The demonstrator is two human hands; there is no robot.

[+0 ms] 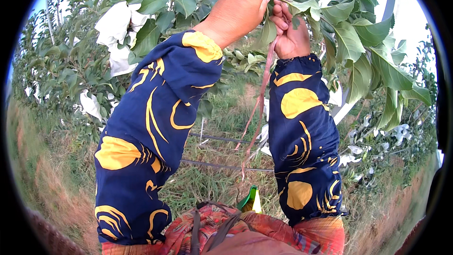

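Both my arms wear dark blue sleeves with yellow patterns and reach up into a leafy branch point(330, 14). My left hand point(236, 12) is raised high, its fingertips curled at the branch near the top edge; what it grips is hidden by a dark object at the frame's top. My right hand point(290, 33) is closed around the branch and a thin reddish strip point(262, 94) that hangs down between my forearms toward the ground.
White paper bags point(115, 33) hang in the tree at upper left, more lie low at right point(396, 134). Dark hoses point(222, 165) cross the grass below. A green and yellow object point(251, 200) sits at my waist, above patterned clothing.
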